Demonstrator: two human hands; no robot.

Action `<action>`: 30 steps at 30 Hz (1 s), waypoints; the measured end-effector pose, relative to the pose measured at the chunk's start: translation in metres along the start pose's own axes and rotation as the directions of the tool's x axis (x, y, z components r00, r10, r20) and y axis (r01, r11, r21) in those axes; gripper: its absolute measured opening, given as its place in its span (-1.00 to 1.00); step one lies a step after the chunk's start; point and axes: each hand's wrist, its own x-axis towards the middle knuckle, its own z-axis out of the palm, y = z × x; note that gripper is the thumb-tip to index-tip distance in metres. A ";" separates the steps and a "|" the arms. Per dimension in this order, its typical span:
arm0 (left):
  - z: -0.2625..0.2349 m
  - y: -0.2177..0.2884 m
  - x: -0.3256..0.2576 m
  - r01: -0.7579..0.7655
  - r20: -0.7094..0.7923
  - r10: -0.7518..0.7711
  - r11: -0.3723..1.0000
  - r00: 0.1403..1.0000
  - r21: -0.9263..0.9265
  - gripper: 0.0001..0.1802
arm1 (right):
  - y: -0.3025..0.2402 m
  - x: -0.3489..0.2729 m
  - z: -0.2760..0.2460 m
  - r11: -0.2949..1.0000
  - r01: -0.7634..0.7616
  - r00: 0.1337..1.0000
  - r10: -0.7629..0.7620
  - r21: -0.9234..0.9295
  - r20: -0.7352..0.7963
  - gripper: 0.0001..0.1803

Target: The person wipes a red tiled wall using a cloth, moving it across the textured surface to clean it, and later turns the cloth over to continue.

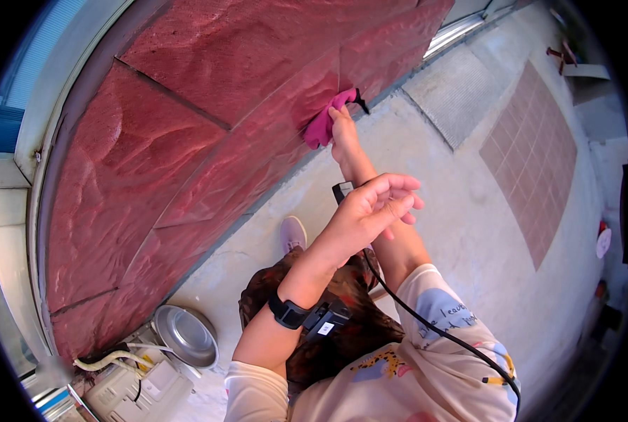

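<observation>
My right hand (343,129) reaches far forward, its fingers closed on a magenta cloth (319,129). The cloth is pressed against the dark red stone-faced wall (187,77), low down near the floor. A black strip (360,102) sticks out at the cloth's far end. My left hand (384,202) hovers over my right forearm, fingers loosely bent and apart, with nothing in it. Whether it touches the forearm I cannot tell. A black strap with a small box (328,318) circles my left forearm, and a black cable (440,330) runs across my right arm.
At lower left a round metal basin (186,336) stands beside a pale plastic appliance (145,390) with hoses. A ribbed grey mat (458,91) and a patch of brownish tiles (532,155) lie on the concrete floor to the right. My shoe (293,233) is near the wall's foot.
</observation>
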 end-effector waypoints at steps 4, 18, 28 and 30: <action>0.003 -0.003 0.005 0.003 -0.005 -0.003 1.000 1.000 0.012 -0.68 | 0.025 -0.010 0.000 0.993 -0.005 0.997 -0.003 -0.116 -0.071 -0.60; -0.013 0.008 -0.009 -0.121 0.152 0.131 0.990 0.980 -0.076 -0.55 | -0.017 -0.054 0.064 0.648 0.544 0.828 -0.516 -0.533 0.219 -0.54; -0.023 0.008 -0.018 -0.217 0.327 0.238 0.971 0.915 -0.099 -0.44 | 0.063 -0.098 0.083 -0.291 0.948 0.033 -0.307 -0.127 0.951 -0.62; -0.018 0.014 -0.012 -0.219 0.343 0.236 0.972 0.909 -0.089 -0.44 | 0.055 -0.100 0.096 -0.308 0.949 -0.022 -0.254 -0.059 0.967 -0.56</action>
